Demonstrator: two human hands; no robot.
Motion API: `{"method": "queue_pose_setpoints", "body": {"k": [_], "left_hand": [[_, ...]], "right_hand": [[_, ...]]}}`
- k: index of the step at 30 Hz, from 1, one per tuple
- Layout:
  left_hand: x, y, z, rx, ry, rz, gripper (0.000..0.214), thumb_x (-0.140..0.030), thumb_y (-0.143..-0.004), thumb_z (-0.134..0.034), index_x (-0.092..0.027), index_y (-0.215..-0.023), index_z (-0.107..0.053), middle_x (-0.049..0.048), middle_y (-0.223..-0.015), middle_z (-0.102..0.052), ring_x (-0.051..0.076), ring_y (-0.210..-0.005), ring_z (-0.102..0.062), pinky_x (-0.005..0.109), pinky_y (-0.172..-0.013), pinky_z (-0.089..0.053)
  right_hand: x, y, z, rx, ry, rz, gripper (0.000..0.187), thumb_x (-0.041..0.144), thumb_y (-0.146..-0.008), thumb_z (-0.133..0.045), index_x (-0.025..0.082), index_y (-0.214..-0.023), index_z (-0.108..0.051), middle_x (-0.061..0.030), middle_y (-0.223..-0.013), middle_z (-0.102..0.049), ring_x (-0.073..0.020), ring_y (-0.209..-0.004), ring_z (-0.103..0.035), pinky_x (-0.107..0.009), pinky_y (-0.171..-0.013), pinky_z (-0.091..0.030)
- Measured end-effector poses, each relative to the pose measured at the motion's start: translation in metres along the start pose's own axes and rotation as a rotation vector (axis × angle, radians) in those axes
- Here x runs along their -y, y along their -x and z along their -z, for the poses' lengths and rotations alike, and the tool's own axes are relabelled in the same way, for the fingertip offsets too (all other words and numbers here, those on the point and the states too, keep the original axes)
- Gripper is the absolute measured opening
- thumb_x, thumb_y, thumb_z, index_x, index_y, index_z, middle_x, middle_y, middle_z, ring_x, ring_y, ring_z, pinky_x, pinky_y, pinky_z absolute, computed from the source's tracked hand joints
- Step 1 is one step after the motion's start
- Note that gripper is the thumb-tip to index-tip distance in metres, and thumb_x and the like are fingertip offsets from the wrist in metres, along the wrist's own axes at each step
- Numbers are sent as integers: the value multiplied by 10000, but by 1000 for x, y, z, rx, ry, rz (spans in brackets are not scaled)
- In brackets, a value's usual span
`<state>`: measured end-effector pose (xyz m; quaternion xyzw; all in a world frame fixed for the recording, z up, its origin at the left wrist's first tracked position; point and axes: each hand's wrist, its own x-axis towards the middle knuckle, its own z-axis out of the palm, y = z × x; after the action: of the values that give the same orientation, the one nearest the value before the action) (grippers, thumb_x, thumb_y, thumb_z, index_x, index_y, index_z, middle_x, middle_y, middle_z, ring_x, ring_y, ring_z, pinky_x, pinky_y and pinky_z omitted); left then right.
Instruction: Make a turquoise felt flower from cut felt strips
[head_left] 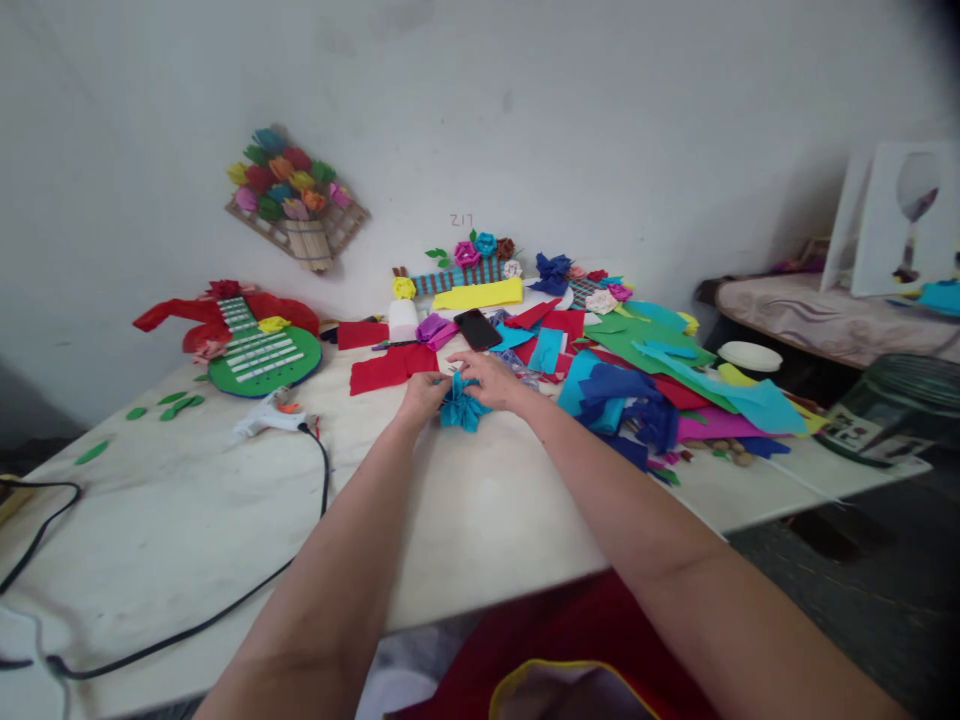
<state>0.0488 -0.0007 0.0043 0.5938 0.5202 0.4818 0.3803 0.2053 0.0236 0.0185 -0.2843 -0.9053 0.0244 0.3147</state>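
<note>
A bright blue crepe-paper flower (463,408) rests at the table's middle, its ruffled petals spread toward me. My left hand (423,396) pinches its left side, fingers closed. From the right, my right hand (489,380) curls its fingers over the upper part of the same flower; its fingertips are partly hidden in the paper. Just behind my hands lie red paper pieces (381,374) and a black phone (478,329). To the left, a white glue gun (271,418) lies on the table with its black cord trailing toward me.
Heaped coloured paper (652,350) covers the table's right side, near a large glass jar (892,410) and a white bowl (750,356). A green guitar-shaped craft (262,350) stands left, with cut green leaves (180,406). A flower decoration (296,195) hangs on the wall.
</note>
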Motion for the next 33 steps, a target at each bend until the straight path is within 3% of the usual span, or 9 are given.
{"method": "queue_pose_setpoints", "body": {"k": [7,14,17,19,21,26,33], "left_hand": [[4,-4,-1,-77,-65,-27,130,-252,-601,-530,-145,-546,-578,-46,-383,-394,82,-386,-357,202,-392,-268],[3,-2,-1,-77,100,48,137,-275,-582,-550,-143,-547,-535,-53,-405,-395,68,-372,-362,196,-398,-284],[-3,0,1,-61,218,101,276,-309,-597,-546,-139,-806,-608,-43,-483,-475,89,-407,-436,210,-424,-354],[-8,2,3,-4,302,100,451,-323,-613,-538,-176,-1039,-565,-44,-535,-503,105,-439,-478,223,-442,-386],[-13,6,6,67,319,31,519,-333,-625,-557,-215,-1128,-514,-52,-562,-507,102,-453,-485,216,-443,-384],[-14,12,3,156,245,-86,478,-336,-542,-715,-203,-972,-551,-26,-698,-565,96,-568,-525,209,-507,-411],[-7,6,0,132,177,-45,365,-266,-487,-725,-167,-750,-491,-65,-541,-490,70,-444,-450,196,-432,-361]], "right_hand": [[-3,1,1,0,-22,-1,60,103,-642,-579,157,-636,-603,-75,-1199,-551,-191,-941,-569,-346,-865,-420],[-6,-1,-2,-53,-83,14,47,114,-661,-589,159,-668,-601,-77,-1190,-546,-199,-1007,-547,-358,-884,-412],[-7,-1,-3,-71,-76,-16,80,115,-676,-577,165,-724,-616,-72,-1179,-554,-201,-1039,-535,-363,-907,-404],[-7,-1,-3,-85,-69,-52,96,116,-686,-569,169,-745,-622,-69,-1170,-559,-199,-1061,-525,-356,-914,-404],[-8,0,-3,-99,-69,-97,99,113,-691,-561,172,-739,-624,-63,-1168,-561,-195,-1059,-529,-347,-915,-408],[-9,0,-3,-138,-137,-190,143,95,-677,-546,184,-745,-636,-45,-1130,-581,-199,-1032,-546,-351,-908,-418],[-10,0,-3,-112,-254,-250,65,104,-658,-572,157,-634,-603,-74,-1169,-561,-199,-1022,-554,-353,-897,-423]]}}
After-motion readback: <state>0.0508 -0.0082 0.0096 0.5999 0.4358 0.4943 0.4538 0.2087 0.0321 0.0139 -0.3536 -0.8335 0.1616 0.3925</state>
